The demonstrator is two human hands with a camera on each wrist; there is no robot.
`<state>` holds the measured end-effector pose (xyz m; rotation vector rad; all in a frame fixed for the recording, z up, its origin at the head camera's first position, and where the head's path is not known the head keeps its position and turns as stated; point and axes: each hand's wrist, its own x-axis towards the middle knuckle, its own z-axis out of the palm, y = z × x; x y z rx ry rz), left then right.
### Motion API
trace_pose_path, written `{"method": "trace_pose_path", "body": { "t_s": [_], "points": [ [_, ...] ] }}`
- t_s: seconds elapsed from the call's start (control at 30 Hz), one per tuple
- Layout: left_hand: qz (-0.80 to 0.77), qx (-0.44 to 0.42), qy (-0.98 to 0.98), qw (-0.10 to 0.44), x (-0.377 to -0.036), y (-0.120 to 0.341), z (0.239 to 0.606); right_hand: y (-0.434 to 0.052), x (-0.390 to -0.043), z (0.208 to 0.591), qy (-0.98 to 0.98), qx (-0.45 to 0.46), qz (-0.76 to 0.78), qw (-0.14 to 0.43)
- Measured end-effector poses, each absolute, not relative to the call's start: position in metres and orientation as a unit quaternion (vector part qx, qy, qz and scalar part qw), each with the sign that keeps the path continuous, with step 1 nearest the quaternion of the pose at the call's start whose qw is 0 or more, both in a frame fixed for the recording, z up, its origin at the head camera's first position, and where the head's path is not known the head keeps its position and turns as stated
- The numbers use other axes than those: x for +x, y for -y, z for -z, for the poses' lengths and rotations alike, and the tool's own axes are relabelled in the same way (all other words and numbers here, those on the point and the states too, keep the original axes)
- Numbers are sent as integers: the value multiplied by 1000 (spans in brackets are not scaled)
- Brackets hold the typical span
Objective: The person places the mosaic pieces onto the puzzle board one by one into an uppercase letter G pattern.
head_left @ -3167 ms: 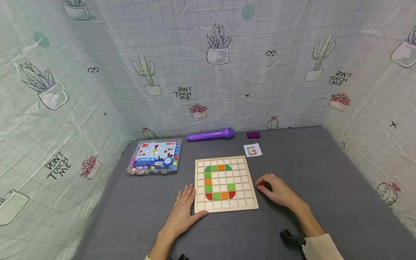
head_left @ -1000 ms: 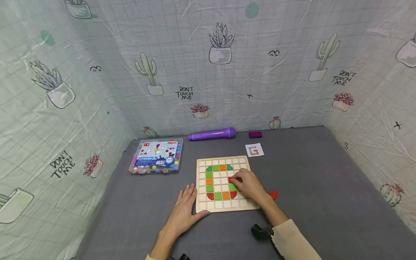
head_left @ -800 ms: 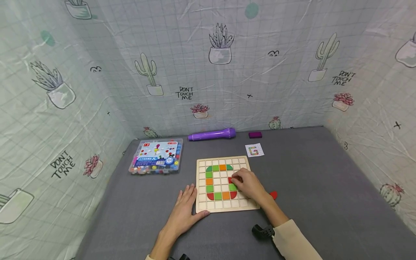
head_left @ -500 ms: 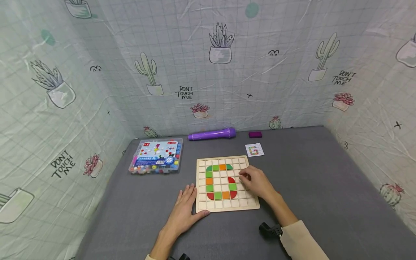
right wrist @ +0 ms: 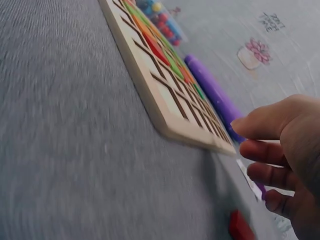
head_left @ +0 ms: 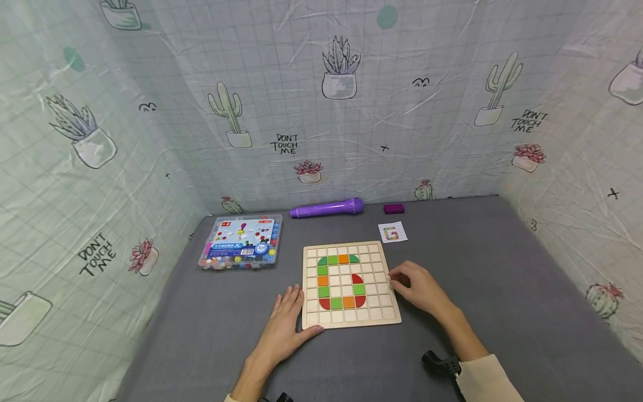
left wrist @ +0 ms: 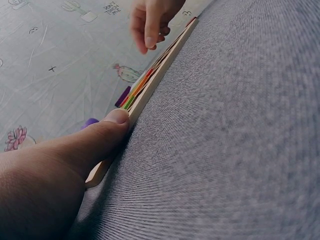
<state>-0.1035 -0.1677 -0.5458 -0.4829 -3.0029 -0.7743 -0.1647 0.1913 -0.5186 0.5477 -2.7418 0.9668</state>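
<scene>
- The wooden grid board (head_left: 350, 285) lies flat on the grey bench (head_left: 502, 290), and coloured tiles in its cells form a letter G in green, orange and red.
- The left hand (head_left: 283, 329) rests palm-down on the bench at the board's near-left corner, fingers straight and relaxed; the thumb (left wrist: 107, 131) presses against the board's front edge.
- The right hand (head_left: 419, 287) hovers just beside the board's right edge with fingers loosely curled, holding nothing that can be seen.
- In the right wrist view a small red tile (right wrist: 240, 226) lies on the bench under the right hand, apart from the board and not touched by the fingers (right wrist: 265, 150).
- A red quarter-round tile (head_left: 357, 278) sits in the board above a green square tile (head_left: 358, 289), on the right side of the G.
- A small pattern card (head_left: 392, 232) showing the same G lies behind the board to the right.
- At the back of the bench lie a purple torch-like cylinder (head_left: 326, 208) and a small dark purple block (head_left: 393, 209).
- A clear plastic box of coloured beads (head_left: 241, 242) sits to the left of the board, well apart from both hands.
</scene>
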Motion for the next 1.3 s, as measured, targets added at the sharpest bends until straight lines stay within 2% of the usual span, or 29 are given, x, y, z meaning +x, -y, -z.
{"method": "trace_pose_path", "body": {
  "t_s": [0.9, 1.3],
  "points": [
    [244, -157, 957, 10, -104, 168, 548, -256, -136, 536, 927, 217, -290, 94],
    [241, -155, 958, 7, -104, 168, 549, -265, -136, 537, 923, 217, -313, 57]
  ]
}}
